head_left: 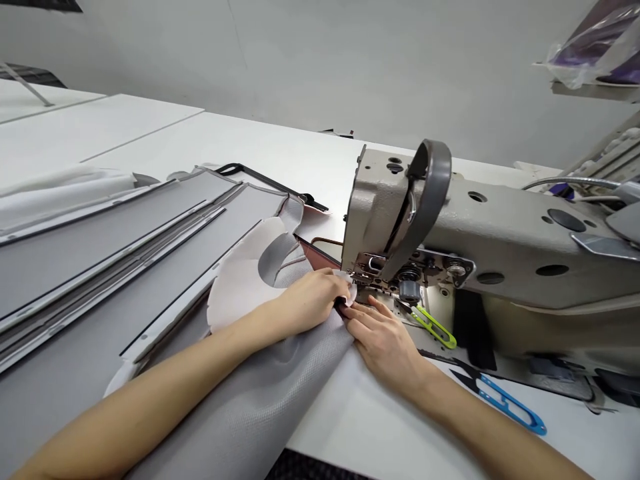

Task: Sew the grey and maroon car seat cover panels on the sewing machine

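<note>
My left hand (320, 297) is closed on the edge of a grey textured fabric piece (280, 380), where a pale lining (240, 287) meets it close to the needle area. Fingers stretched out, my right hand (385, 340) lies beside the needle area, its fingertips touching the same fabric edge. Right above both hands is the head of an industrial sewing machine (373, 200); the presser foot and needle are mostly hidden. Yellow-green thread snips (435, 327) lie on the machine bed just right of my right hand. The fabric drapes over the table's front edge.
Large grey panels (100, 220) with white and black edge strips spread over the white table (260, 137) at left. Blue thread snips (515, 407) lie near my right forearm. A black strap (270, 180) rests behind the panels. A plastic-wrapped bundle (600, 53) sits on a shelf upper right.
</note>
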